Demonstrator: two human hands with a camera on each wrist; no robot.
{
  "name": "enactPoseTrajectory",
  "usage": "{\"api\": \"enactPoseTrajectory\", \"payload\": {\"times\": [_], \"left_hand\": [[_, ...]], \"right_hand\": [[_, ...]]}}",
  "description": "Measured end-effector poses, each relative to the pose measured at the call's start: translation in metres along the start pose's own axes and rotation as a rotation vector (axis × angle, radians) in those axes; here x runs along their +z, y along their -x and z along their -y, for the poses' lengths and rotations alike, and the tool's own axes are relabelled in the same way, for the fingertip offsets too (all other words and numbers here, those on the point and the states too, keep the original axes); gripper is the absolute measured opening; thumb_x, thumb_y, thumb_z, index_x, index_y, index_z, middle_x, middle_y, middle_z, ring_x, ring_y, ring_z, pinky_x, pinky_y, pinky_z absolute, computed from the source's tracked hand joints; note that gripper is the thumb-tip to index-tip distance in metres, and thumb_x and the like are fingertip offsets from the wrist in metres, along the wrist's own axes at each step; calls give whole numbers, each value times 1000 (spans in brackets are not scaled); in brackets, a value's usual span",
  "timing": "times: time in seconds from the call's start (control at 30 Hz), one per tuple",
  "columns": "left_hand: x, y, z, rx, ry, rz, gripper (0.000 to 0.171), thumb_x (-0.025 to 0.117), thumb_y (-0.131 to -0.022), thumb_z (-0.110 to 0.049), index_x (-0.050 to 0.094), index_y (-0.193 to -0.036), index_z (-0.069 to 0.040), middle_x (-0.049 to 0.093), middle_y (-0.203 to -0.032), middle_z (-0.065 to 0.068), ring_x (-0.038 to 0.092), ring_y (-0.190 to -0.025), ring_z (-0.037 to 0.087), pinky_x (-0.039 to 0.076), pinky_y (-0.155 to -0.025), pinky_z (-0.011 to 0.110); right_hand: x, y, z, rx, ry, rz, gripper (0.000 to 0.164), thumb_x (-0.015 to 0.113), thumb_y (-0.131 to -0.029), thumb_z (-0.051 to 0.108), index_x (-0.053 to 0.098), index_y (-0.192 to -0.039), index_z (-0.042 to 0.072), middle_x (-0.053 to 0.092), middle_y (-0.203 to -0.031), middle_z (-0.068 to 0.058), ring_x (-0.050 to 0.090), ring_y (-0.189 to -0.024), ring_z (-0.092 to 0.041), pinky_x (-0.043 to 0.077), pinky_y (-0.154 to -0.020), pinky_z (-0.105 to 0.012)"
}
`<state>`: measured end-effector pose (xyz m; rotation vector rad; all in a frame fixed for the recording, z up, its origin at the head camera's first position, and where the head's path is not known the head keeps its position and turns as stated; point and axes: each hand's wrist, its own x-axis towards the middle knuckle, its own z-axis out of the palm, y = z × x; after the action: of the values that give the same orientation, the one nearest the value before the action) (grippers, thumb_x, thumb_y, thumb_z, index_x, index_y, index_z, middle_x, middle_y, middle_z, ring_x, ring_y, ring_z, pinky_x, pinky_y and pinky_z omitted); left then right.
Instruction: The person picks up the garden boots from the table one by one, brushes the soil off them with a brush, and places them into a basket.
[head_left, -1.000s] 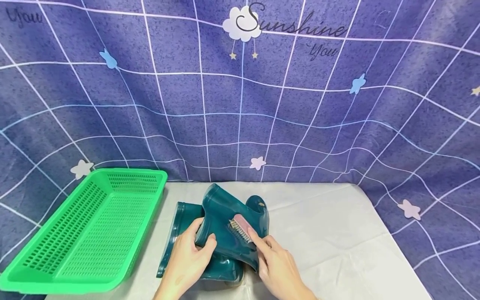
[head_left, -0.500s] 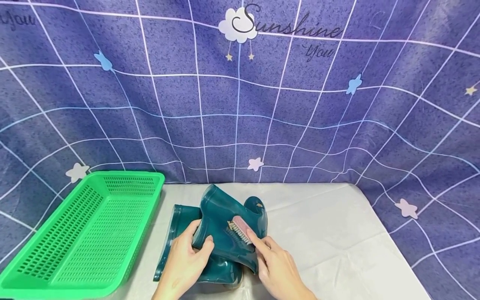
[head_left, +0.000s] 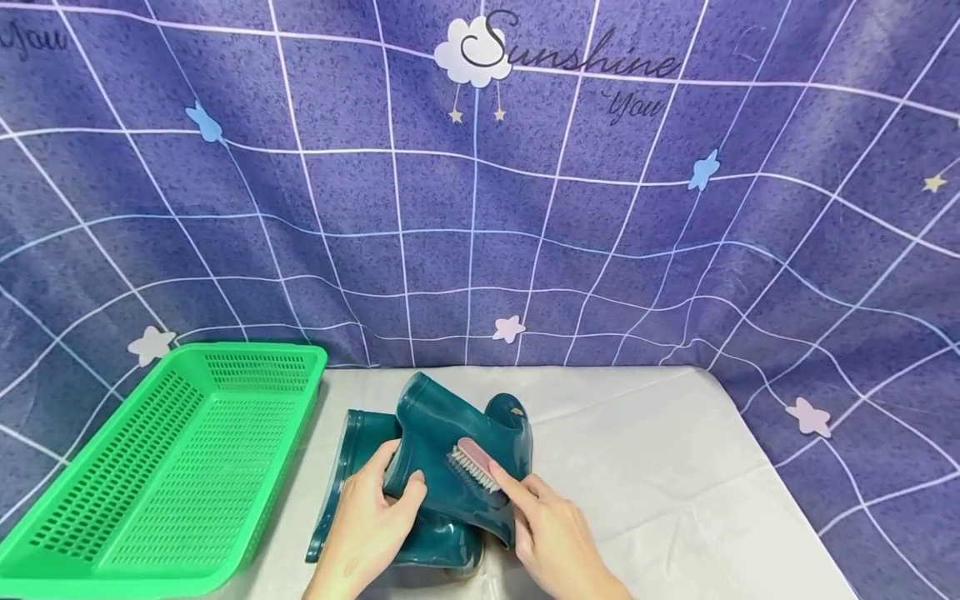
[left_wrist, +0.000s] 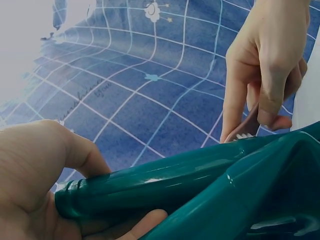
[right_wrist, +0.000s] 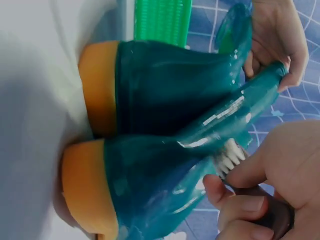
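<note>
Two dark green rubber boots lie on the table, one overlapping the other. My left hand (head_left: 375, 508) grips the top edge of the upper boot (head_left: 435, 446), thumb on the outside and fingers inside the opening. Under it lies the lower boot (head_left: 442, 537); the right wrist view shows orange soles (right_wrist: 82, 182) on both. A pink scrub brush (head_left: 474, 454) with pale bristles is held in my right hand (head_left: 551, 529), index finger stretched along its back. Its bristles (right_wrist: 231, 156) touch the shaft of the upper boot.
A green plastic basket (head_left: 296, 454) with perforated sides stands to the left of the boots. White cloth (head_left: 637, 467) covers the table. Behind it hangs a blue-purple grid curtain (head_left: 442, 192) with stars and lettering.
The brush has shifted slightly to the left and down over the boot's shaft, its tilt a little changed. The whole head view has drifted slightly; the left hand keeps its grip.
</note>
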<state>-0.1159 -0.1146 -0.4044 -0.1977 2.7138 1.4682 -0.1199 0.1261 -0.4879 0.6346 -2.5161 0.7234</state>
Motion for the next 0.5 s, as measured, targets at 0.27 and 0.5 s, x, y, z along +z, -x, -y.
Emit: {"api": "enactPoseTrajectory", "payload": {"times": [0.27, 0.5], "left_hand": [[0, -1, 2, 11, 4, -4, 58, 66, -103, -28, 51, -156, -8, 74, -98, 5, 60, -59, 16, 51, -72, 33], [1, 1, 0, 19, 45, 13, 55, 66, -103, -25, 53, -154, -11, 77, -103, 8, 64, -62, 15, 53, -72, 33]], "right_hand": [[-13, -2, -1, 117, 48, 38, 69, 73, -87, -1, 68, -144, 38, 64, -87, 9, 31, -54, -2, 31, -48, -21], [-6, -1, 1, 6, 22, -92, 71, 72, -87, -4, 66, -147, 34, 66, -90, 10, 37, -60, 4, 35, -51, -16]]}}
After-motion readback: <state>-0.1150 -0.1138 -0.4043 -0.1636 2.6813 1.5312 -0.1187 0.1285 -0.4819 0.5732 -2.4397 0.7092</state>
